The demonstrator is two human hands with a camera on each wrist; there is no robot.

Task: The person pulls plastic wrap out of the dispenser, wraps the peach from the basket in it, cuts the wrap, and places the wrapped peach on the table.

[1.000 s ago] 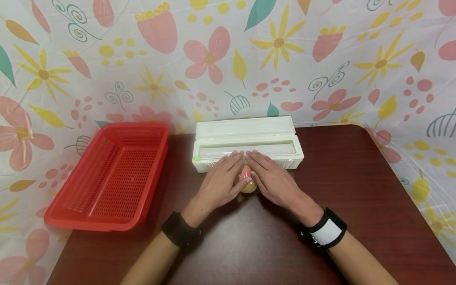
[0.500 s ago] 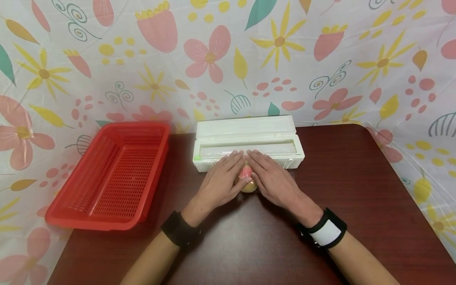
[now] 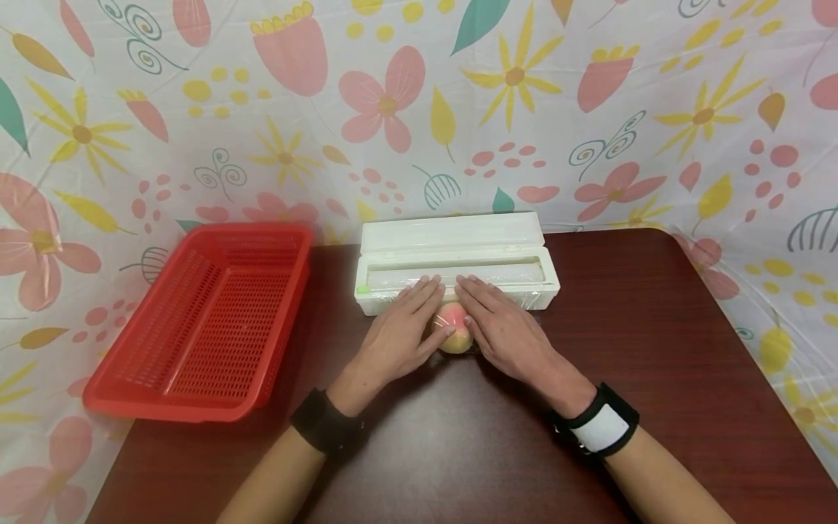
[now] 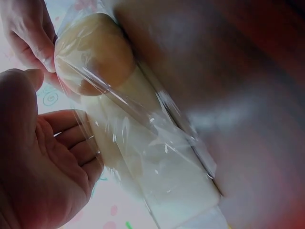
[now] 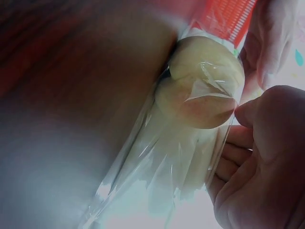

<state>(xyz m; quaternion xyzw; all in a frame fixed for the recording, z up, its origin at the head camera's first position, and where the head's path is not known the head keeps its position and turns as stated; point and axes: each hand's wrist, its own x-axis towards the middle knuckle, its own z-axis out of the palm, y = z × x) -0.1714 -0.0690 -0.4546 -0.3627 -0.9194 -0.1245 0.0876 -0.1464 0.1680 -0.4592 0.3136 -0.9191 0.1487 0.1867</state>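
Observation:
A peach (image 3: 454, 331), pink on top and yellowish below, sits on the table between my hands, covered by clear plastic wrap (image 4: 167, 143). The wrap runs from the roll (image 3: 513, 274) in the white dispenser box (image 3: 548, 290), whose lid stands raised behind it. My left hand (image 3: 398, 335) lies over the wrap left of the peach, fingers straight and fingertips at the box's front edge. Mirroring it on the right, my right hand (image 3: 507, 331) has its fingers extended to the same edge. Both thumbs are by the peach (image 5: 205, 81); in the wrist views the film stretches taut around it.
A red plastic basket (image 3: 262, 397) with perforated walls stands at the left of the dark wooden table (image 3: 445, 458). Behind the box and along the sides hangs a white flowered curtain (image 3: 419, 175).
My left hand has shifted slightly left, so the gap between the fingertips has widened and more of the peach shows. The right hand has barely moved; box and basket stay put.

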